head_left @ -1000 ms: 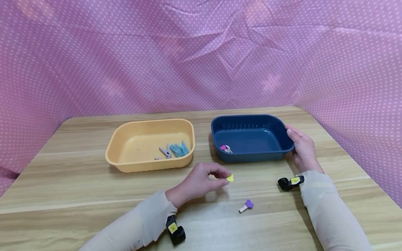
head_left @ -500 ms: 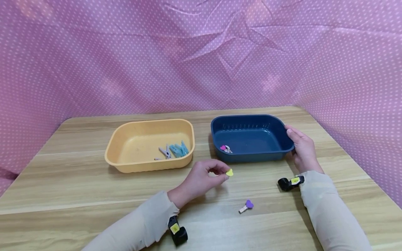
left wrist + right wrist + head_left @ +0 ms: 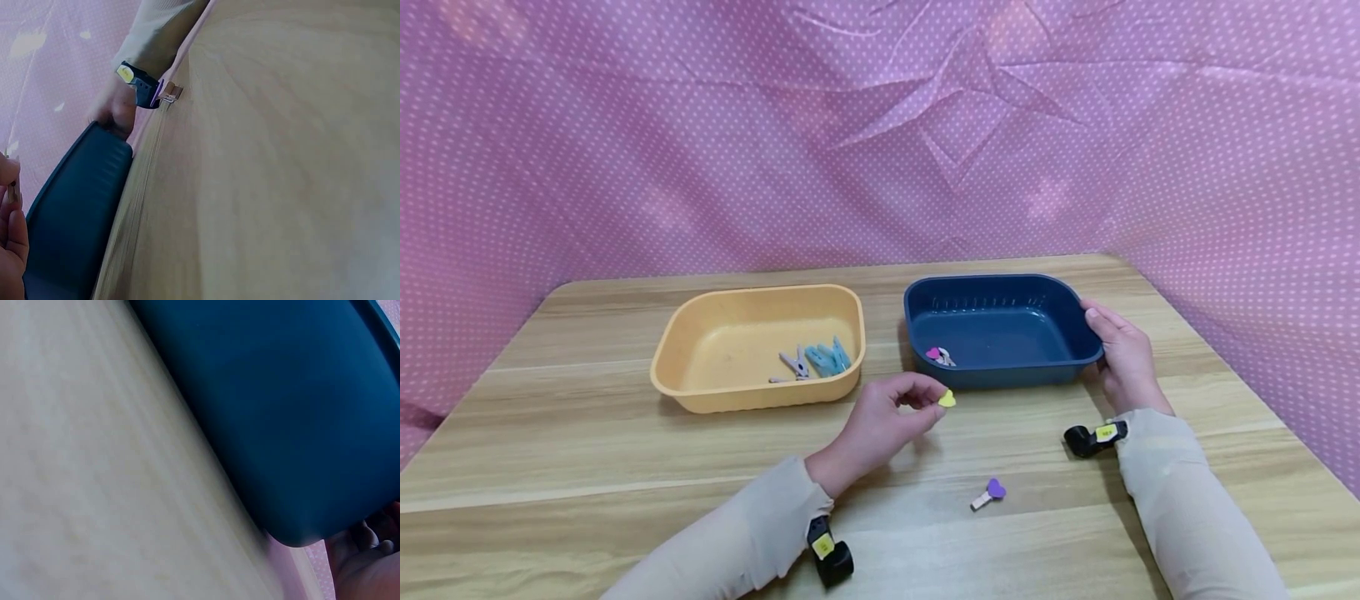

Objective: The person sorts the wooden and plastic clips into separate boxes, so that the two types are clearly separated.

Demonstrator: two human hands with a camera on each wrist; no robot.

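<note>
The sorting looks a good way along, I would judge. The yellow tub (image 3: 758,346) already holds a small cluster of plain pegs (image 3: 817,359), pale blue and greyish, lying against its near right wall. The blue tub (image 3: 1000,329) holds one peg with a pink heart (image 3: 938,355), down in its near left corner. Two heart pegs are left outside the tubs: one is in hand and one lies on the table (image 3: 587,442).

The left hand (image 3: 883,421) pinches the peg with the yellow heart (image 3: 947,399) between thumb and fingertips, the other fingers curled. It holds the peg just above the table, close to the front wall of the blue tub and a little left of its near corner, not yet over the rim. The yellow heart is small and flat and points towards the tub; the peg body behind it is mostly hidden by the fingers. In the left wrist view only a sliver of peg shows at the fingertips (image 3: 11,194).

The right hand (image 3: 1118,354) rests against the right end of the blue tub with its fingers laid along the wall and thumb at the rim, steadying it rather than clenching it.

The peg with the purple heart (image 3: 988,492) lies flat on the table between the two forearms, well apart from both tubs, its pale wooden body pointing left and towards me.
</note>
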